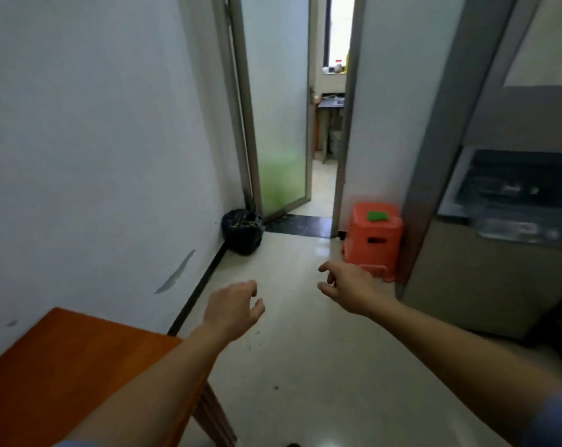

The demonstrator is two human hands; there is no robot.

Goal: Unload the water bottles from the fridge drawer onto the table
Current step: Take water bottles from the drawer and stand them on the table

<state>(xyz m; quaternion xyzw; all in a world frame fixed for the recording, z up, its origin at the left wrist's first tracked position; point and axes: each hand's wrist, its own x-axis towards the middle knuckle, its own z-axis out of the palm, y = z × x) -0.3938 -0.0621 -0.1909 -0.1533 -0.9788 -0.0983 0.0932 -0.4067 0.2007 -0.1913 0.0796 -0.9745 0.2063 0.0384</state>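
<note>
Orange-brown wood forms the table [63, 359] in the lower left corner, set against the white painted wall [95, 140], with a slanted leg showing under its near edge. Both bare arms stretch forward over the pale glossy tiled floor [305, 366]. The left hand [232, 309] hangs palm down just past the table's far corner, fingers loosely bent and holding nothing. The right hand [347, 285] reaches further ahead and to the right, fingers a little spread and softly curled, also holding nothing; a blue sleeve [556, 417] shows at the lower right edge. Well apart from both hands, at the right side, stands the tall grey-beige fridge [466, 285], and its translucent fridge drawer [511, 195] juts out from the front. Inside it lie clear, glinting shapes [518, 229] too blurred to tell apart, and no label or writing on them can be read. Just beside the fridge's left edge sits an orange plastic stool [374, 246] with a small green pad [377, 216] on its seat. A full black rubbish bag [242, 232] rests on the floor at the foot of the wall, next to a frosted glass door [279, 124] that stands ajar on a bright room beyond.
</note>
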